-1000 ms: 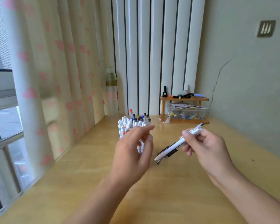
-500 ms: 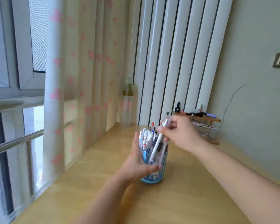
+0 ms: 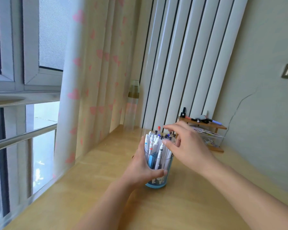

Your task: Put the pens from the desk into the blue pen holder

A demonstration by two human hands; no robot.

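The blue pen holder [image 3: 158, 183] stands on the wooden desk [image 3: 181, 209], a clear blue cup packed with several white pens [image 3: 154, 143] standing upright. My left hand [image 3: 140, 170] wraps around the holder's left side, thumb across its front. Just above and right of the pen tops hovers my right hand [image 3: 188, 146], fingers spread and holding nothing. No loose pen shows on the desk.
A small wooden shelf [image 3: 204, 125] with markers on top and a clear box under it sits at the back right by the wall. A clear bottle [image 3: 131, 105] stands in the back corner. The curtain [image 3: 93, 80] and the window run along the desk's left edge.
My right hand held a white pen, lowered it into the holder and let go; its fingers are now spread. My left hand took hold of the holder. The camera tilted up and left.
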